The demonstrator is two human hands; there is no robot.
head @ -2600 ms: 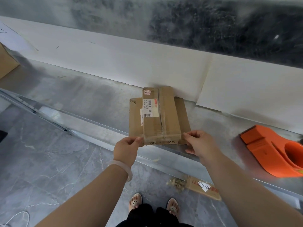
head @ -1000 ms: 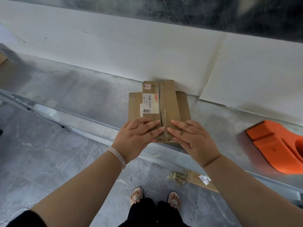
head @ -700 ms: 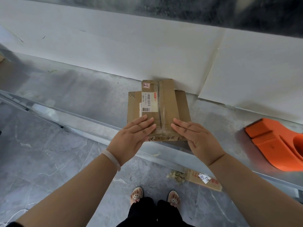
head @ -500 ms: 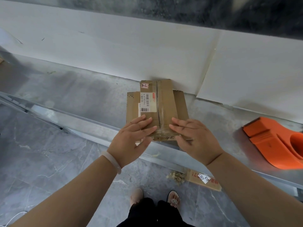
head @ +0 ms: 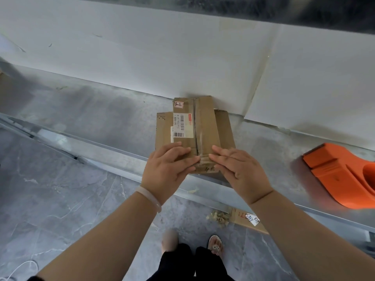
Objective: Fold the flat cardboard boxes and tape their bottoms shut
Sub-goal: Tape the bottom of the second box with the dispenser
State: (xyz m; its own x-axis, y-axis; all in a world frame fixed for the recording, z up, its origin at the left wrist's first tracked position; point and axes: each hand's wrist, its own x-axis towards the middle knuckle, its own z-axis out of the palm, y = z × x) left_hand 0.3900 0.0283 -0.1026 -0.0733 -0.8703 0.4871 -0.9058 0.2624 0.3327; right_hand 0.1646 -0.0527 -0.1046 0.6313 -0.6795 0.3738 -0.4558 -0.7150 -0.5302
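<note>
- Grey worktop (head: pixel 91 110): mottled surface reaching out to the left of the left hand (head: pixel 164 171) and to the right of the right hand (head: pixel 241 175).
- Metal rail (head: pixel 113 149): pale front edge of the worktop, passing beneath both wrists.
- White panels (head: pixel 142 57): two sheets standing beyond both hands, with a slanted seam beyond the right hand.
- Dark speckled wall (head: pixel 304 11): band above the panels.
- Marbled grey floor (head: pixel 50 209): tiles below the left hand.
- Light: soft, with faint shadows on the worktop.
</note>
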